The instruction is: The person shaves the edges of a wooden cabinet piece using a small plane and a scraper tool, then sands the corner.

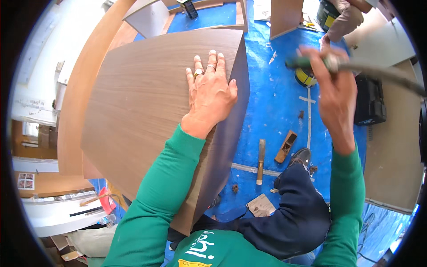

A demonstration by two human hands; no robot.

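At far left, a tan board [73, 111] stands close along the left edge of the brown wooden box [138, 98], leaving little visible room on that side. The box occupies the centre-left, its broad grained face uppermost. The left hand [209, 95] lies flat on that face near its right edge, fingers slightly apart and thumb spread. Right of this edge, the blue sheet [271, 115] offers a bare strip; lower down, a narrow wooden stick [260, 161] and a hand plane [285, 146] lie apart on it, the plane near a dark shoe [301, 156]. The right hand [336, 91] is raised above the sheet, well apart from the box, fingers curled around a motion-blurred green-and-grey tool [331, 63]; exact finger placement cannot be told. Rightmost, a black case [370, 100] stands beside a large panel [393, 147].
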